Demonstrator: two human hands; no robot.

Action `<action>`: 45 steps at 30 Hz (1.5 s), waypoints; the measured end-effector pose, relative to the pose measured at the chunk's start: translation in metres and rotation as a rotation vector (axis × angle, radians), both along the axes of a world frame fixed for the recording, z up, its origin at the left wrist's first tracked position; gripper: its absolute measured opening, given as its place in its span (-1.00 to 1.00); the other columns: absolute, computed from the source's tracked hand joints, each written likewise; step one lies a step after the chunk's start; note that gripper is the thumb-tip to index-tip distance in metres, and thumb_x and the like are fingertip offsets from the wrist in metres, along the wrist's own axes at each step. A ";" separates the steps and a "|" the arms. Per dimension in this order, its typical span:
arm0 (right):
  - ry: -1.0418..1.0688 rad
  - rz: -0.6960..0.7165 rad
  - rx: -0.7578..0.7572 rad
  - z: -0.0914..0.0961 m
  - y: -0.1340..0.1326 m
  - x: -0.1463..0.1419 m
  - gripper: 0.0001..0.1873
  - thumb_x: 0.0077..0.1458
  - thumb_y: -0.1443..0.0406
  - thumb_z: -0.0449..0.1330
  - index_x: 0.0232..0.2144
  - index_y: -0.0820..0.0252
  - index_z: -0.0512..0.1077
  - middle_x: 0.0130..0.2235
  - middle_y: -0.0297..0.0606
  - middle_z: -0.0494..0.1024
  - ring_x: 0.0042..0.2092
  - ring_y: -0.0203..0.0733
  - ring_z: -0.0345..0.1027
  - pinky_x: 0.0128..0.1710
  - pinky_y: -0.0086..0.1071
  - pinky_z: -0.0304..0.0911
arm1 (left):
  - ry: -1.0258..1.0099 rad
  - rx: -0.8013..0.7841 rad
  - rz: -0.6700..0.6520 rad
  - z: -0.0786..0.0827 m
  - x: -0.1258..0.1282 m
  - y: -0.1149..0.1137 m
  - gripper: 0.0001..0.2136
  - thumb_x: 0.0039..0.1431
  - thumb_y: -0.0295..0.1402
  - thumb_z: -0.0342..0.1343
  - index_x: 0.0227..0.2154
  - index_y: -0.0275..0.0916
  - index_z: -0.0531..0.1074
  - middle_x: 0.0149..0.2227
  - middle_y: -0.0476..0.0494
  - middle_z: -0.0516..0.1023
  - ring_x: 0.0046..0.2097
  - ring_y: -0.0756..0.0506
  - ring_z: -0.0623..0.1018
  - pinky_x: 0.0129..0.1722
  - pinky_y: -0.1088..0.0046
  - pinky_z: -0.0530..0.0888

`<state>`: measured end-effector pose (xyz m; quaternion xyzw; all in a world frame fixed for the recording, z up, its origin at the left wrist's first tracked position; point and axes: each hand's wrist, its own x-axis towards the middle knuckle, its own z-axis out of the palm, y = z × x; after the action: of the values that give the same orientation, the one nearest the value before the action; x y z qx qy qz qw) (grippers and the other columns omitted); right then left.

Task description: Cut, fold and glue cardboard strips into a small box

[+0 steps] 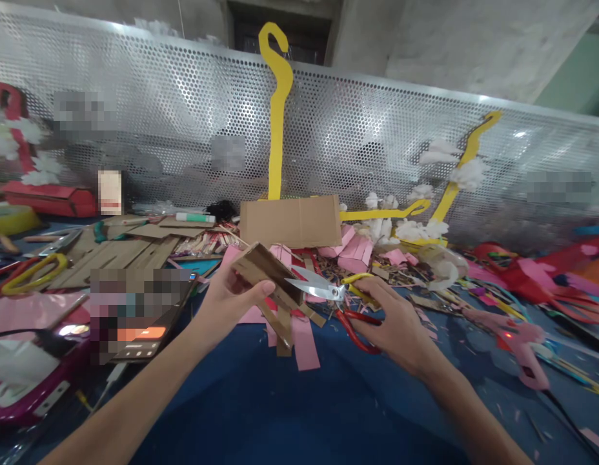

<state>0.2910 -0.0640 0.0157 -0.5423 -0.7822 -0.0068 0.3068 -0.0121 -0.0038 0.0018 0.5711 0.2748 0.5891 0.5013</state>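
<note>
My left hand (pixel 236 290) is closed on a folded cardboard piece (pixel 265 271), its thumb pressed along the near side. In my right hand (pixel 394 320) is a pair of scissors (pixel 335 292) with one yellow and one red handle. The blades are spread and point left, against the right part of the cardboard. Below the cardboard lie pink paper strips (pixel 305 342) and a narrow cardboard strip (pixel 283 323). Just behind stands a brown cardboard box (pixel 290 221) with a tall yellow hook shape (pixel 277 116) rising from it.
A pink glue gun (pixel 517 342) with a lit red light lies at right. On the left are a phone (pixel 149 329), cardboard sheets (pixel 115 258) and yellow-handled scissors (pixel 35 274). Paper scraps cover the back, before a perforated metal panel (pixel 183 123).
</note>
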 end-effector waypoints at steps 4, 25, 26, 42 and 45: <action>0.021 0.005 0.019 0.003 -0.002 -0.002 -0.64 0.15 0.34 0.24 0.01 0.07 0.43 0.11 -0.11 0.56 0.14 0.07 0.47 0.09 -0.18 0.40 | 0.010 0.015 0.005 0.000 0.000 0.000 -0.67 0.06 -0.26 0.45 -0.13 -0.15 0.55 -0.17 -0.11 0.68 -0.09 -0.17 0.65 -0.05 0.30 0.62; 0.044 -0.051 0.081 -0.004 0.001 -0.001 -0.68 0.13 0.33 0.24 -0.05 0.11 0.56 0.05 -0.12 0.65 0.09 0.08 0.56 0.07 -0.20 0.47 | 0.002 0.001 0.023 0.004 0.003 -0.004 -0.66 0.04 -0.25 0.46 -0.13 -0.17 0.57 -0.08 -0.17 0.70 0.00 -0.24 0.65 0.05 0.21 0.61; 0.049 -0.049 0.076 -0.004 0.001 0.000 -0.68 0.13 0.33 0.24 -0.05 0.11 0.56 0.06 -0.12 0.64 0.09 0.07 0.55 0.07 -0.20 0.47 | 0.002 0.006 0.018 0.002 0.003 -0.003 -0.67 0.05 -0.25 0.46 -0.13 -0.17 0.57 -0.08 -0.16 0.70 0.01 -0.24 0.65 0.06 0.22 0.61; 0.043 -0.108 -0.004 0.002 -0.006 -0.004 -0.86 0.08 0.35 0.21 -0.32 0.12 0.57 -0.29 -0.24 0.69 -0.32 -0.11 0.54 -0.39 -0.41 0.30 | -0.023 -0.020 0.007 0.001 0.004 -0.003 -0.64 0.03 -0.22 0.47 -0.14 -0.17 0.55 -0.11 -0.15 0.69 -0.03 -0.21 0.66 -0.01 0.27 0.62; 0.043 -0.130 -0.004 0.002 -0.004 -0.004 -0.91 0.08 0.35 0.19 -0.40 0.13 0.52 -0.41 -0.30 0.63 -0.40 -0.17 0.46 -0.43 -0.43 0.23 | -0.028 -0.036 0.010 0.002 0.004 -0.004 -0.65 0.00 -0.23 0.48 -0.17 -0.20 0.56 -0.14 -0.14 0.69 -0.07 -0.17 0.66 -0.02 0.32 0.62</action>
<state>0.2871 -0.0681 0.0178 -0.5926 -0.7385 -0.0133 0.3213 -0.0079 -0.0075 0.0035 0.5523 0.2810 0.5944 0.5125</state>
